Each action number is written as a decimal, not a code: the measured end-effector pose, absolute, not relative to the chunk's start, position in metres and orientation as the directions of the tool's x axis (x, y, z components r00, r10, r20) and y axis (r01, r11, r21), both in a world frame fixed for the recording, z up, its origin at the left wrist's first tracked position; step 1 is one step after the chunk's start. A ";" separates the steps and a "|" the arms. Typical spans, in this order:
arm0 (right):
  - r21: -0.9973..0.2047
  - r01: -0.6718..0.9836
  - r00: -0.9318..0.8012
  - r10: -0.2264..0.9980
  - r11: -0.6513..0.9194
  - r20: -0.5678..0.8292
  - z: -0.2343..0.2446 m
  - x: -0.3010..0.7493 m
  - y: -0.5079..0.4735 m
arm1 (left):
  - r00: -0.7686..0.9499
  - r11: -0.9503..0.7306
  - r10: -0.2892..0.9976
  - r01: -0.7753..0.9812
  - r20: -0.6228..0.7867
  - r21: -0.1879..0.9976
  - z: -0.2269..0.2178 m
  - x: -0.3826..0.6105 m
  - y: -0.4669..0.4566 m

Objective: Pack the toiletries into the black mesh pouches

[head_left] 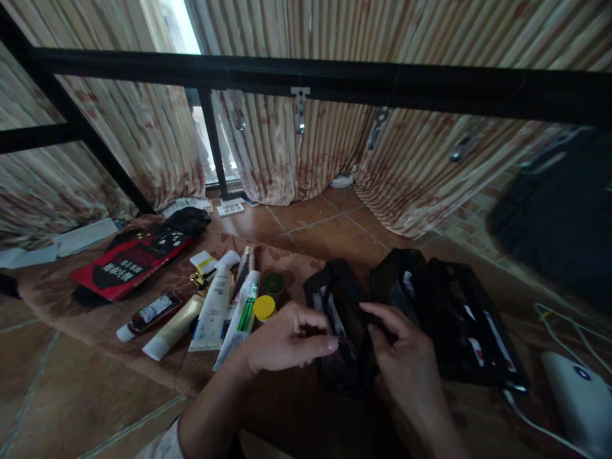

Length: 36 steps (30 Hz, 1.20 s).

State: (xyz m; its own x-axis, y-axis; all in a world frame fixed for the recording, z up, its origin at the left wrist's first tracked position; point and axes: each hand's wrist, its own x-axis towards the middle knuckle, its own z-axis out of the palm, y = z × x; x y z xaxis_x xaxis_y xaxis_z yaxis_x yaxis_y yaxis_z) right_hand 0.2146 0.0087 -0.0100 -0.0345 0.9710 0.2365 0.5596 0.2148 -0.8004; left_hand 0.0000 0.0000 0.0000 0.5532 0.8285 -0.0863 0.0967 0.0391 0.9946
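Note:
A black mesh pouch (342, 312) lies open on the brown mat in front of me, joined to a second black pouch (459, 319) on its right with small items inside. My left hand (287, 338) hovers at the pouch's left edge, thumb and fingers pinched at its rim. Curled fingers of my right hand (406, 357) grip the pouch's right side. Several tubes lie to the left: a white tube with green stripe (241, 315), a white tube (213, 306), a cream tube (172, 328) and a dark tube (153, 312).
A red and black packet (131, 261) lies at the far left of the mat (95, 319). Small round jars (264, 307) sit beside the tubes. A white device with cables (581, 398) is at the right. A black metal frame (306, 80) and striped curtains stand behind.

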 end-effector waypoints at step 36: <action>-0.124 0.971 -0.166 0.953 0.202 0.253 -0.004 0.186 -0.008 | 0.400 -0.090 0.916 0.119 0.035 0.989 -0.002 -0.012 0.005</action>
State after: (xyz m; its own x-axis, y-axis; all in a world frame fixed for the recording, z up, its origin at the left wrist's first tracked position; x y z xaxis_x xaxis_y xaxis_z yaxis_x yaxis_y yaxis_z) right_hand 0.1863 -0.0077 -0.0042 -0.1662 0.9530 0.2531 0.9714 0.2024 -0.1242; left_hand -0.0116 0.0051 -0.0023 0.4005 0.9156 0.0354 0.1192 -0.0903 0.9888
